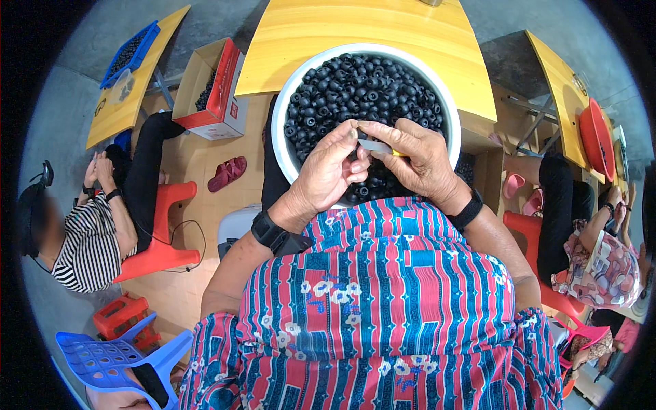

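Note:
A wide metal basin (pixel 279 130) sits in front of me, filled with small round black parts (pixel 355 89) that have holes through them. Over its near half my two hands meet at the fingertips. My right hand (pixel 425 160) is closed around a small knife (pixel 374 145) with a short grey blade; a bit of yellow handle shows between the fingers. The blade points toward my left hand (pixel 326 171), whose thumb and fingers are pinched together. What the left fingertips hold is mostly hidden, though something dark shows beside the blade.
A yellow wooden table (pixel 369 27) stands beyond the basin. To the left are an open cardboard box (pixel 222 102), pink slippers (pixel 227 173) and a person on a red stool (pixel 167 232). At right, people sit by another table holding a red basin (pixel 596 140).

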A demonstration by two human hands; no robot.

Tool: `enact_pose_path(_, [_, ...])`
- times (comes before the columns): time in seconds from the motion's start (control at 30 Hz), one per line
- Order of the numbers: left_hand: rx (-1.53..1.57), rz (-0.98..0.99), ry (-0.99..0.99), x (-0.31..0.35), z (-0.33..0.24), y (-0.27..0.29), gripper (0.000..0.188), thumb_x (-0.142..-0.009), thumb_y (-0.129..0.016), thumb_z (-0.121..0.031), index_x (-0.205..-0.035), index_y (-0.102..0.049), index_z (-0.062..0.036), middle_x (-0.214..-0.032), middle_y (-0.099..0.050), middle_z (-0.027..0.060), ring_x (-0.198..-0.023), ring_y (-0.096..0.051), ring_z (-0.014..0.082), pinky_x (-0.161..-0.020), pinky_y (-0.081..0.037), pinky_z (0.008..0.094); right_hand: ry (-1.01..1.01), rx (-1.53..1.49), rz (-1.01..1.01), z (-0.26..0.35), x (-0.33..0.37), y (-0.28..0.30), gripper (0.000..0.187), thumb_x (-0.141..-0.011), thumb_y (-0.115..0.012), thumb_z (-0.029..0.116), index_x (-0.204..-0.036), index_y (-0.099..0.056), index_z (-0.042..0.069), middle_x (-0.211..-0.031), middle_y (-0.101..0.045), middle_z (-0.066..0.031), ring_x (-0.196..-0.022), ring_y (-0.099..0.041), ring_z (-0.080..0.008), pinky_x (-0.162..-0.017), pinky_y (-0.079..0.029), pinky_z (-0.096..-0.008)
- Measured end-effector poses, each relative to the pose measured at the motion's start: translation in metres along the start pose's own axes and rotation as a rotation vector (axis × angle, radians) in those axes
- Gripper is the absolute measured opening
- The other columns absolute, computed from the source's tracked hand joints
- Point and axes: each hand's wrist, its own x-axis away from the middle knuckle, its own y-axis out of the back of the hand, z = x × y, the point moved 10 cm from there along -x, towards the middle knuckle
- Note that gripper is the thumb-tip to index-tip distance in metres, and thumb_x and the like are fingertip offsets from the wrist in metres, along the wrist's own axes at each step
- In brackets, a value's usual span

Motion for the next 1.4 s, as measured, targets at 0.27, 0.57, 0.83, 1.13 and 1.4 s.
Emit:
enact_pose_path(0.27, [0.033, -0.051, 0.016, 0.000, 0.000, 0.004, 0.020, -0.101, -0.049, -0.027, -0.112, -0.052, -0.0104, -0.093, -0.051, -0.0021, -0.075, -0.044, 0.0053, -0.062, -0.037, 0.0200, 0.105, 0.156, -0.036, 0.014, 0.001, 0.001, 0.053, -0.075, -0.071, 0.014, -0.127, -0.063, 0.022, -0.067, -0.050, -0.0053, -0.059, -0.057, -0.0239, -0.053, -0.049, -0.0361])
enact_pose_path(0.57, [-0.106, -0.048, -0.040, -0.002, -0.007, 0.004, 0.024, -0.102, -0.048, -0.034, -0.110, -0.050, -0.0112, -0.090, -0.049, -0.0028, -0.079, -0.048, 0.0052, -0.063, -0.040, 0.0213, 0.213, 0.157, -0.028, 0.023, 0.004, -0.001, 0.050, -0.072, -0.072, 0.012, -0.121, -0.067, 0.021, -0.065, -0.048, -0.0034, -0.056, -0.055, -0.0216, -0.051, -0.048, -0.0347])
enact_pose_path(0.83, [-0.179, -0.080, -0.056, -0.001, -0.008, 0.003, 0.025, -0.103, -0.045, -0.035, -0.112, -0.050, -0.0121, -0.086, -0.042, -0.0012, -0.070, -0.039, 0.0050, -0.057, -0.034, 0.0175, 0.217, 0.102, -0.087, 0.020, 0.004, 0.005, 0.051, -0.071, -0.072, 0.010, -0.120, -0.067, 0.019, -0.063, -0.047, -0.0043, -0.054, -0.054, -0.0218, -0.048, -0.046, -0.0342])
enact_pose_path(1.13, [-0.152, -0.032, -0.037, -0.001, -0.008, 0.001, 0.026, -0.101, -0.051, -0.034, -0.114, -0.048, -0.0110, -0.099, -0.054, -0.0005, -0.072, -0.040, 0.0033, -0.059, -0.035, 0.0176, 0.179, 0.106, -0.069, 0.016, 0.001, 0.002, 0.052, -0.071, -0.073, 0.011, -0.123, -0.065, 0.019, -0.064, -0.048, -0.0053, -0.056, -0.055, -0.0232, -0.051, -0.047, -0.0351])
enact_pose_path(1.4, [-0.193, -0.057, -0.033, 0.000, -0.009, -0.004, 0.024, -0.103, -0.047, -0.032, -0.110, -0.049, -0.0095, -0.084, -0.042, -0.0019, -0.069, -0.039, 0.0046, -0.057, -0.033, 0.0173, -0.099, -0.141, -0.079, -0.015, -0.004, 0.004, 0.033, -0.079, -0.072, 0.008, -0.112, -0.067, 0.008, -0.086, -0.067, -0.0142, -0.077, -0.066, -0.0290, -0.070, -0.052, -0.0342])
